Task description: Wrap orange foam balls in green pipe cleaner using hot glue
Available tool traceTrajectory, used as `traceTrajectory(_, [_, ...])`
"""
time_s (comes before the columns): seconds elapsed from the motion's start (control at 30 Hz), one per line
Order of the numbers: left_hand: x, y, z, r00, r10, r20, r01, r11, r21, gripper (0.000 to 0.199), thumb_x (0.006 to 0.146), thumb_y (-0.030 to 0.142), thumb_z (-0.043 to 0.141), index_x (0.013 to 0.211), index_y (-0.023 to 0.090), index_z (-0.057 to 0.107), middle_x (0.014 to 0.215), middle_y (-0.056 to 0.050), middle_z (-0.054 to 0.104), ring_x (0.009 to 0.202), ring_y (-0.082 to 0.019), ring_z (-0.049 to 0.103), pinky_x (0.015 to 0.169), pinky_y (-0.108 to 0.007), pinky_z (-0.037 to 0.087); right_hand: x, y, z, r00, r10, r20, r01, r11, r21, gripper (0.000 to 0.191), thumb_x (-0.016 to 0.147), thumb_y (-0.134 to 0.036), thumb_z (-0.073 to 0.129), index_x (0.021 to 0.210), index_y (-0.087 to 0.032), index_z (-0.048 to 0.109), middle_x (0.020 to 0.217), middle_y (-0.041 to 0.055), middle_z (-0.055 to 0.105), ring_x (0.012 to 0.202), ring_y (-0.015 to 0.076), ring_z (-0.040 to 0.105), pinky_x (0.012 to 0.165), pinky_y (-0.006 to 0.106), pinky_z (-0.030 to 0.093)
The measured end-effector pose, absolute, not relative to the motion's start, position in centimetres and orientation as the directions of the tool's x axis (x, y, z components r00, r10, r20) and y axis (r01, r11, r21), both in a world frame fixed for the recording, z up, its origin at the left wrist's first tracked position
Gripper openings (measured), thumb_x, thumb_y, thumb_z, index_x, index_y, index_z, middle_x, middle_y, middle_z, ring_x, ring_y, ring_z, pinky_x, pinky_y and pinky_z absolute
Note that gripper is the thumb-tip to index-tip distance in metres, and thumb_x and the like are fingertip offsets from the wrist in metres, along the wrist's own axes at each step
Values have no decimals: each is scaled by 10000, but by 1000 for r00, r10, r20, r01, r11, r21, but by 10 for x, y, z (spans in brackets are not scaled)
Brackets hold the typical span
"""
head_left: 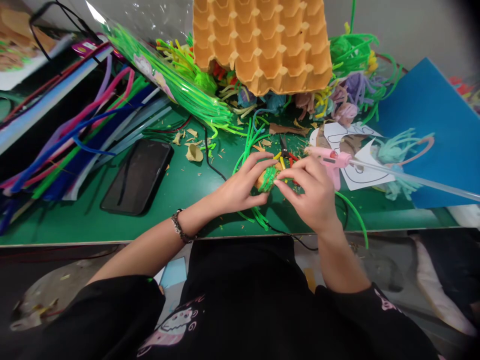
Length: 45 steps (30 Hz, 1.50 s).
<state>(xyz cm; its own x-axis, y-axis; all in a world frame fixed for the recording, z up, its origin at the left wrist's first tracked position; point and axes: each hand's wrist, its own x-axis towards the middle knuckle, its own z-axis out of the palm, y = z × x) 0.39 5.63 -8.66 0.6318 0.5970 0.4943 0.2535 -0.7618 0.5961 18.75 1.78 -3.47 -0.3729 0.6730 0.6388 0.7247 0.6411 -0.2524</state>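
My left hand point(243, 186) is closed around a small tan cup-shaped piece wrapped in green pipe cleaner point(267, 179). At the piece's right side, the thumb and fingertips of my right hand point(313, 192) pinch together at the green pipe cleaner. Loose green pipe cleaners point(252, 142) lie behind and below my left hand. Just beyond my fingers are pliers point(285, 146) with red and yellow on the handles, partly hidden. A pink glue gun point(332, 159) with a long clear glue stick lies behind my right hand.
An egg carton tray point(262, 45) rests over colourful pipe cleaner pieces at the back. Bundled pipe cleaners point(86, 120) and a phone point(137, 176) lie left. White paper cutouts point(369, 172) and a blue sheet point(416, 115) lie right. Carton scraps point(194, 153) litter the green table point(187, 210).
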Motion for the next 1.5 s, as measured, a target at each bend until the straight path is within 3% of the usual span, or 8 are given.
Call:
traceTrajectory(0.33, [5, 59, -85, 612, 566, 552, 96, -746, 659, 607, 731, 181, 558, 1312, 220, 386, 1324, -138, 423, 1270, -287, 425, 1069, -519, 372, 196, 20, -25, -404, 682, 610, 688, 666, -289, 56, 838, -187, 599, 882, -219, 610, 855, 16, 536, 809, 157, 557, 757, 352, 474])
traceTrajectory(0.47, [5, 60, -86, 626, 546, 558, 67, -750, 658, 598, 730, 205, 562, 1304, 181, 397, 1300, -158, 442, 1255, -283, 441, 1062, -517, 376, 201, 20, -19, -404, 683, 608, 675, 671, -305, 48, 830, -176, 599, 859, -213, 605, 843, 19, 519, 841, 165, 555, 692, 314, 481])
traceTrajectory(0.8, [9, 57, -90, 631, 537, 559, 40, -743, 668, 584, 691, 151, 541, 1260, 167, 407, 1232, -146, 472, 1213, -262, 478, 1038, -486, 417, 195, 22, -23, -393, 697, 600, 678, 660, -322, 98, 793, -224, 665, 772, -196, 573, 785, -6, 516, 731, 131, 536, 647, 288, 431])
traceTrajectory(1.13, [7, 55, -87, 665, 506, 549, 77, -778, 624, 600, 695, 141, 557, 1270, 122, 388, 1272, -188, 437, 1246, -276, 453, 1049, -486, 415, 189, 14, -21, -394, 705, 590, 740, 624, -251, 162, 748, -173, 678, 716, -193, 521, 730, -19, 507, 673, 128, 508, 641, 292, 404])
traceTrajectory(1.27, [6, 54, -86, 688, 490, 535, 102, -795, 598, 619, 709, 132, 546, 1299, 161, 363, 1295, -176, 425, 1251, -272, 453, 1032, -496, 429, 187, 10, -20, -394, 730, 559, 768, 596, -236, 176, 754, -161, 675, 702, -190, 510, 727, -13, 501, 699, 139, 517, 634, 291, 401])
traceTrajectory(1.33, [7, 54, -86, 689, 472, 550, 71, -799, 598, 622, 705, 134, 549, 1300, 160, 368, 1290, -178, 434, 1254, -273, 451, 1034, -492, 428, 187, 9, -18, -398, 743, 538, 759, 596, -261, 179, 754, -181, 686, 703, -188, 515, 733, -13, 499, 713, 141, 522, 650, 294, 412])
traceTrajectory(1.5, [9, 56, -86, 652, 458, 604, -123, -723, 680, 612, 685, 169, 565, 1280, 185, 424, 1261, -143, 511, 1227, -279, 476, 1049, -490, 405, 195, 11, -10, -386, 773, 504, 640, 618, -456, 59, 798, -192, 648, 804, -203, 590, 811, -4, 535, 776, 134, 541, 690, 286, 456])
